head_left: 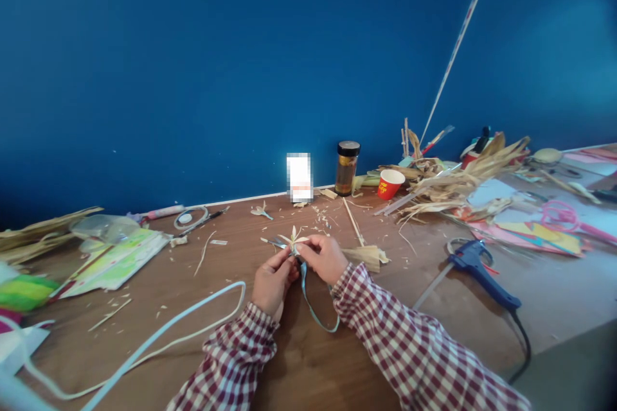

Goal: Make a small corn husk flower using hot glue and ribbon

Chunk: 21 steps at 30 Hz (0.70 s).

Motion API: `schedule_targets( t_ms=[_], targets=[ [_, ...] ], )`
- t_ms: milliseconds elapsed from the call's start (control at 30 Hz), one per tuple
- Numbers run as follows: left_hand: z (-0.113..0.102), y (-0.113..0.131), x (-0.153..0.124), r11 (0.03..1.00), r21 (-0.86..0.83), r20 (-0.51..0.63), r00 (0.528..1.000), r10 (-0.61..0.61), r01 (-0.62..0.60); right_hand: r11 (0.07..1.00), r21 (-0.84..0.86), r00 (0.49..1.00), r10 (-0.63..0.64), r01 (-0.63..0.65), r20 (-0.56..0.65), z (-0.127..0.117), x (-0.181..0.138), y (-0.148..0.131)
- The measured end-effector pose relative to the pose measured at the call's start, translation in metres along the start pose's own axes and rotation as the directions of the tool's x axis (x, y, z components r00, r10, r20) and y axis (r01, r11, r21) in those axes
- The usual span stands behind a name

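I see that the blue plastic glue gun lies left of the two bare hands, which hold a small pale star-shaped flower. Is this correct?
Wrong side: the head view shows the blue plastic glue gun to the right of the two bare hands, which hold a small pale star-shaped flower.

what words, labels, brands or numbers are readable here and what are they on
No text here is clear enough to quote.
Red paper cup: yellow markings, too small and blurred to read.
Upright white object: pixelated, so any lettering on it is hidden.
Blue glue gun: no lettering can be made out.
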State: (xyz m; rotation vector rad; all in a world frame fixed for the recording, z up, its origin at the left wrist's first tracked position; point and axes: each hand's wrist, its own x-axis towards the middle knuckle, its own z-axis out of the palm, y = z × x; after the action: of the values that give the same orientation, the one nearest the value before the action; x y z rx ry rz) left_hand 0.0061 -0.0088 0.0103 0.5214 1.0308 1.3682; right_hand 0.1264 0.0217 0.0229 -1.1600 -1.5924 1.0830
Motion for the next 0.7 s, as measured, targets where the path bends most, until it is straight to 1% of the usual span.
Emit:
schedule_targets(
  t_ms=[67, 167, 333, 533, 700],
  targets=[
    [-0.0001, -0.0005, -0.0003, 1.0, 0.003, -0.004, 1.0, 0.009, -0.009, 1.0, 0.016, 1.0, 0.02, -0.02, 0.007, 0.0001, -0.0006, -0.0012],
    [-0.0011, -0.0023, 0.0001, 0.999, 0.04, -0.007, 0.999, 0.037, -0.037, 0.999, 0.04, 1.0, 0.005, -0.005, 0.014, -0.0002, -0.0005, -0.0005],
    [-0.0032, -0.0059, 0.0023, 0.979, 0.168, -0.025, 0.992, 0.12, -0.114, 0.999, -0.025, 1.0, -0.022, 0.022, -0.021, -0.002, 0.0003, 0.0037],
    [-0.0046, -0.0041, 0.0032, 0.957, 0.256, -0.042, 0.987, 0.152, -0.136, 0.999, -0.043, 1.0, -0.023, 0.022, -0.018, -0.0023, -0.0002, 0.0032],
    [-0.004, -0.0004, 0.0024, 0.951, 0.274, -0.062, 0.985, 0.164, -0.141, 0.998, -0.05, 1.0, -0.027, 0.027, -0.002, -0.0016, -0.0002, -0.0002]
  ],
)
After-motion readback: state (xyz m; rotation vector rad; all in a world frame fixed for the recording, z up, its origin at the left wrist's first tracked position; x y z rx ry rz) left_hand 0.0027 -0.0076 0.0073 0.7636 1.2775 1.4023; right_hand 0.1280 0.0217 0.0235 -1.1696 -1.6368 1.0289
